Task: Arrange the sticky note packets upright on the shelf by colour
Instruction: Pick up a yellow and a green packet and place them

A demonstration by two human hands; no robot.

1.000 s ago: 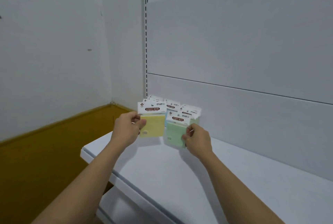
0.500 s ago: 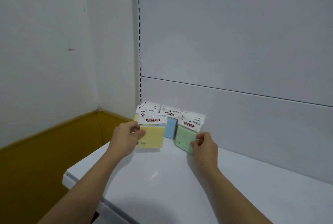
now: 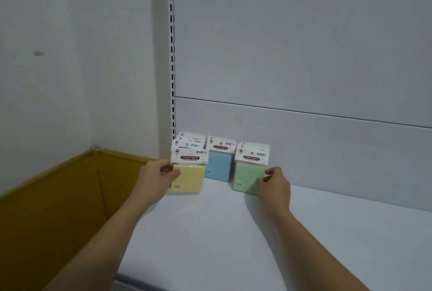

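both hands are setting packets at the shelf's [image 3: 233, 232] back-left corner, left hand [image 3: 155, 177] pinching the yellow packet [image 3: 188, 177], right hand [image 3: 274, 184] pinching the green packet [image 3: 247, 177], next just let go gently

Middle stack [image 3: 218, 169] upright on shelf [image 3: 233, 232], against back panel [image 3: 327, 150]. Left stack [image 3: 188, 178] just left of it, reaching further forward. Right stack [image 3: 247, 178] just right of it.

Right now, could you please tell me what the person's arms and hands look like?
The left forearm and right forearm are bare to the frame's edge, no sleeves in view. The left grip and right grip are ungloved hands; no rings, watch, bracelet or markings show.
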